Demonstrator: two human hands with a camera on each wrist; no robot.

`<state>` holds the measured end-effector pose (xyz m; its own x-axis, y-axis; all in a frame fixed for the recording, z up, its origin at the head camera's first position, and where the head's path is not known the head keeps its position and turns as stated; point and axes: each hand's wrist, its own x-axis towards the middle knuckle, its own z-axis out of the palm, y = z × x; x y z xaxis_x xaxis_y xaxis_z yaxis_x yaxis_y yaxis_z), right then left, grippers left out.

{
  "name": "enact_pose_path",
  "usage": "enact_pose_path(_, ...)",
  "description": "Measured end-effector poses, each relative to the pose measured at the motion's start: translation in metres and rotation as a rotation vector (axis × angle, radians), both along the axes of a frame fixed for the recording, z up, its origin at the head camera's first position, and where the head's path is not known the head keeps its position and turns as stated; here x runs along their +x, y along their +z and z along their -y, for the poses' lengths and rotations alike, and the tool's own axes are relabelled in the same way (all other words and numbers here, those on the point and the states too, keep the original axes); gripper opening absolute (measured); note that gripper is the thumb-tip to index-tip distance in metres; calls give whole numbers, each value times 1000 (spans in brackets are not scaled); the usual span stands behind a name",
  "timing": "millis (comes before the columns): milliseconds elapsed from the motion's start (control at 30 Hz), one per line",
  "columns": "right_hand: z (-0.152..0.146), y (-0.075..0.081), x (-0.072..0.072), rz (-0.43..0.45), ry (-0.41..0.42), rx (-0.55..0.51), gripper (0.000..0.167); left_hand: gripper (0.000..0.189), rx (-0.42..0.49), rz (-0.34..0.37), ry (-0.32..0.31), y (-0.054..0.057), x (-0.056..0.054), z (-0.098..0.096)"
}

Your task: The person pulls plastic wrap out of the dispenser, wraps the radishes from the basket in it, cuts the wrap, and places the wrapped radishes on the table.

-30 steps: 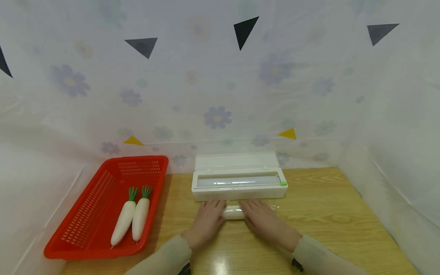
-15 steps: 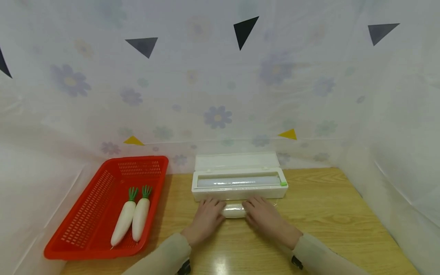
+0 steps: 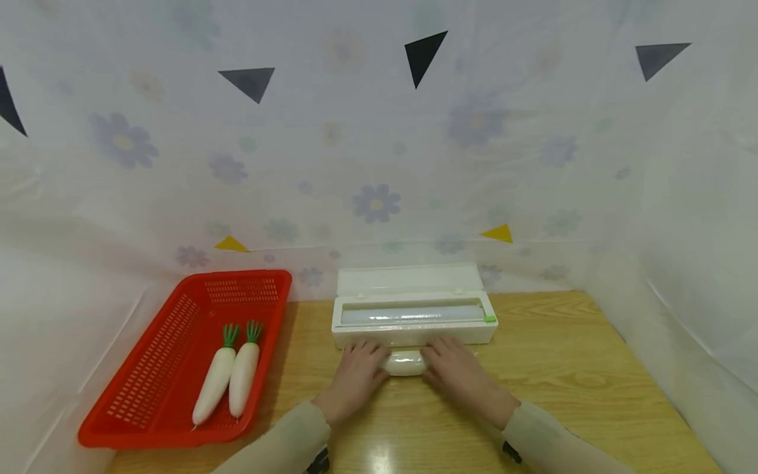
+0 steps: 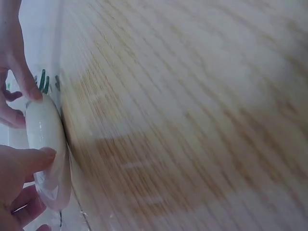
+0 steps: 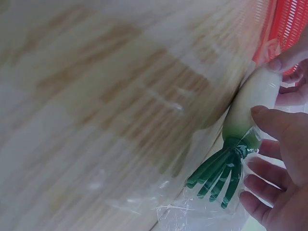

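A white radish (image 3: 405, 363) with green leaf stubs lies crosswise on the table, with clear cling film (image 5: 192, 219) around it. My left hand (image 3: 357, 376) grips the root end, its thumb (image 4: 41, 158) on the near side. At the leafy end my right hand (image 3: 464, 378) holds it, thumb on the near side and fingers behind. The green stubs (image 5: 222, 171) show in the right wrist view, with loose film spreading past them. Both palms hide the radish's ends in the head view.
Just behind the hands stands a white cling film box (image 3: 414, 336), lid raised, with a film roll (image 3: 408, 315) inside. At left, a red basket (image 3: 168, 440) holds two more white radishes (image 3: 214, 387). A flowered white sheet (image 3: 379, 131) encloses the wooden table (image 3: 568, 368).
Both hands and the radish have shifted slightly away from the body, toward the box. The loose film right of the right hand shows less than before.
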<state>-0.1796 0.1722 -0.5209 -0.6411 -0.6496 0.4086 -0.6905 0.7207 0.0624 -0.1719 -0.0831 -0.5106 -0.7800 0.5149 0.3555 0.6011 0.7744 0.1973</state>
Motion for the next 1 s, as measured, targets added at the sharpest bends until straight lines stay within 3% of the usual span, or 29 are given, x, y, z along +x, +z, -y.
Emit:
enact_pose_path(367, -3, 2, -2, 54, 5, -19, 41, 35, -15, -23, -4, 0, 0, -1)
enact_pose_path(667, -8, 7, -8, 35, 12, 44, 34, 33, -8, -59, 23, -5, 1, -2)
enact_pose_path(1000, -21, 17, -12, 54, 35, -49, 36, 33, -10, -73, 31, -3, 2, -4)
